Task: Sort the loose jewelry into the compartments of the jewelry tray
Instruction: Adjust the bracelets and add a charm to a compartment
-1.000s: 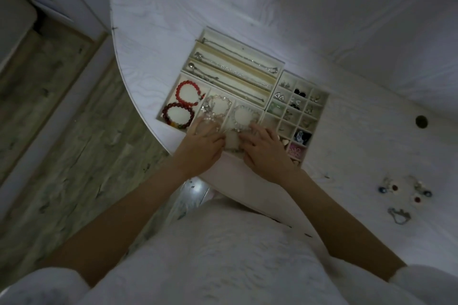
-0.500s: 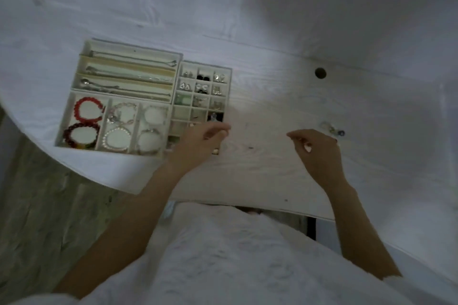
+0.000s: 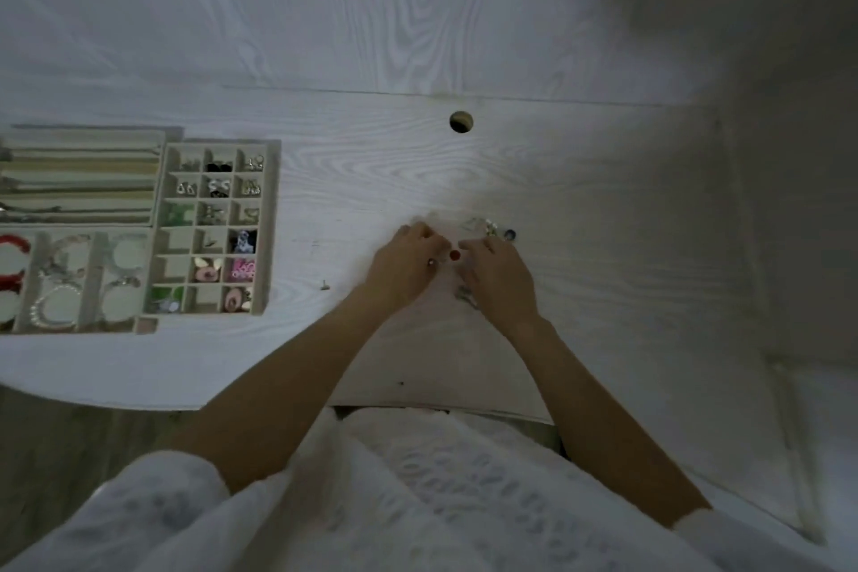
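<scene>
Head view: left hand (image 3: 403, 267) and right hand (image 3: 499, 276), fingers curled, reach the loose earrings (image 3: 490, 230); grip cannot be confirmed. Next: carry one to the jewelry tray (image 3: 274, 218).

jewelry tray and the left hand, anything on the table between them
In the head view, one small loose piece lies on the white table between the jewelry tray and the left hand; its type is unclear.

Both hands have left the jewelry tray (image 3: 271, 218) and now meet over the loose jewelry (image 3: 487, 230).
</scene>
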`<act>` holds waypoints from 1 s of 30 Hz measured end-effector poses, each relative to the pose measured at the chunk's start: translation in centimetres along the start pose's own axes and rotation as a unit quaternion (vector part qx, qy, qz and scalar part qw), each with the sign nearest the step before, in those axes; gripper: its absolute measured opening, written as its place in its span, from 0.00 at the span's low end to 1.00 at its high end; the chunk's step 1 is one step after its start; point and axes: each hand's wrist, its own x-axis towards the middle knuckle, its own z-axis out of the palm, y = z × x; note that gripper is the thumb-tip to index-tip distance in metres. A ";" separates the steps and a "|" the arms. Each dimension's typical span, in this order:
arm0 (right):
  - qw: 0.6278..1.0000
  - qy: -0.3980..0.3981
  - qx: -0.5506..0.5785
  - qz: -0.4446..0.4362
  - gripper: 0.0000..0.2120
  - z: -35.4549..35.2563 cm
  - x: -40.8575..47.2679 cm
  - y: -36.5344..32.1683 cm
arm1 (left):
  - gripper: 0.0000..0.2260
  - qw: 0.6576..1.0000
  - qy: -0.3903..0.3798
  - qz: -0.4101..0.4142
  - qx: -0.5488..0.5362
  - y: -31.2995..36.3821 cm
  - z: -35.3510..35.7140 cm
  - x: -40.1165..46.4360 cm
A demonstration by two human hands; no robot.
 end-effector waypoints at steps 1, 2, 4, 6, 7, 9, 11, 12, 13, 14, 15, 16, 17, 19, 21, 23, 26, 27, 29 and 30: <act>1.000 -0.001 -0.007 -0.003 0.11 0.4 0.6 -0.5 | 0.14 1.000 0.003 -0.001 -0.008 -0.1 0.0 0.2; 1.000 0.006 -0.014 -0.001 0.11 0.8 1.2 -0.9 | 0.14 1.000 0.010 -0.007 -0.022 -0.2 0.0 0.1; 1.000 0.022 -0.016 0.004 0.11 1.2 2.0 -1.8 | 0.14 0.998 0.026 -0.023 -0.050 -0.5 0.1 -0.3; 1.000 0.007 0.013 0.027 0.10 1.3 2.4 -2.1 | 0.13 0.996 0.047 -0.045 -0.066 -1.0 0.2 -1.0; 0.999 -0.011 0.024 0.040 0.10 1.3 2.5 -2.0 | 0.13 0.994 0.057 -0.054 -0.073 -1.2 0.2 -1.3; 0.998 -0.025 0.041 0.050 0.09 1.5 2.4 -1.5 | 0.12 0.993 0.066 -0.056 -0.079 -1.3 0.4 -1.8; 0.997 -0.027 0.058 0.035 0.08 1.8 2.0 -1.0 | 0.11 0.993 0.077 -0.049 -0.080 -1.0 0.6 -2.2; 0.998 -0.022 0.053 0.016 0.08 2.0 1.7 -0.9 | 0.11 0.991 0.086 -0.048 -0.085 -0.9 0.8 -2.3; 0.999 -0.015 0.042 -0.002 0.09 2.3 1.4 -0.7 | 0.10 0.990 0.094 -0.048 -0.091 -0.7 0.9 -2.5; 0.999 -0.007 0.031 -0.016 0.10 2.5 1.1 -0.5 | 0.09 0.989 0.101 -0.047 -0.096 -0.7 1.1 -2.7; 0.999 0.002 0.020 -0.027 0.11 2.6 0.9 -0.4 | 0.08 0.989 0.105 -0.045 -0.096 -0.8 1.3 -2.9; 0.999 0.011 0.015 -0.034 0.11 2.7 0.7 -0.3 | 0.07 0.989 0.109 -0.037 -0.092 -0.9 1.6 -3.0; 0.999 0.013 0.015 -0.040 0.10 2.7 0.6 -0.2 | 0.06 0.989 0.113 -0.027 -0.086 -1.0 1.8 -3.2; 0.999 -0.006 0.034 -0.040 0.10 2.4 0.4 -0.1 | 0.06 0.989 0.119 -0.009 -0.086 -1.0 2.0 -3.6; 0.996 -0.026 0.078 -0.016 0.09 1.7 0.1 -0.1 | 0.06 0.984 0.127 -0.009 -0.121 -0.6 1.9 -4.1; 0.987 -0.017 0.156 0.035 0.09 0.6 -0.5 -0.4 | 0.05 0.970 0.121 -0.046 -0.207 0.0 1.1 -4.8; 0.943 -0.015 0.320 0.095 0.09 -1.4 -1.2 -1.4 | 0.04 0.895 0.066 -0.113 -0.426 0.8 -1.2 -6.3; 0.925 -0.028 0.365 0.104 0.08 -1.8 -1.4 -1.9 | 0.04 0.861 0.056 -0.129 -0.489 0.9 -2.0 -6.8; 0.907 -0.061 0.404 0.102 0.08 -2.2 -1.5 -3.6 | 0.05 0.791 0.043 -0.158 -0.589 0.2 -3.9 -8.3; 0.906 -0.072 0.408 0.089 0.08 -2.2 -1.4 -4.6 | 0.06 0.756 0.035 -0.168 -0.631 -0.4 -4.8 -9.0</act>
